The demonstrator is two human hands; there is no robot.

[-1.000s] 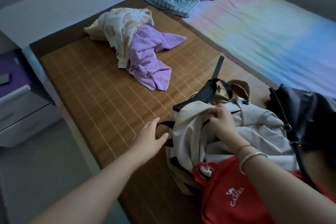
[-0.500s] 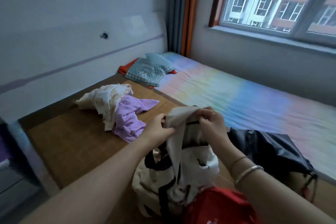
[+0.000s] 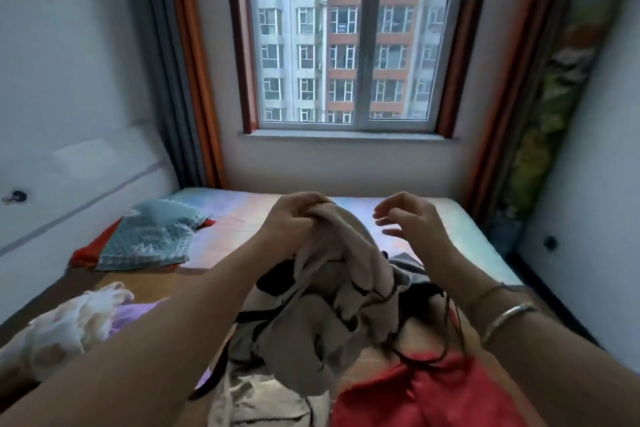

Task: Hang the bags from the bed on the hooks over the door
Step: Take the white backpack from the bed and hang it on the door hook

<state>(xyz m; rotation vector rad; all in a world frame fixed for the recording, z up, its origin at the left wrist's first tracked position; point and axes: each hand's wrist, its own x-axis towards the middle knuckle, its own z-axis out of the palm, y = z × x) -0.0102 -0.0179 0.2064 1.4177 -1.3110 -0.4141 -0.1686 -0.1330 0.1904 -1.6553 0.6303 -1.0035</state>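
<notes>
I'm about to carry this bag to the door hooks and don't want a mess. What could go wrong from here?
Only the left hand pinches the beige bag by its top fabric; the right hand is open and off it, so the bag may slip. Its black straps dangle loose and could snag the red bag or the thin dark cord lying beside it, dragging them along.

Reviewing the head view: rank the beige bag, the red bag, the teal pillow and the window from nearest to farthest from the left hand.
1. Beige bag: in the left hand grip.
2. Red bag: below, closest to the camera.
3. Teal pillow: on the bed, to the left.
4. Window: far wall, beyond the bed.
</notes>
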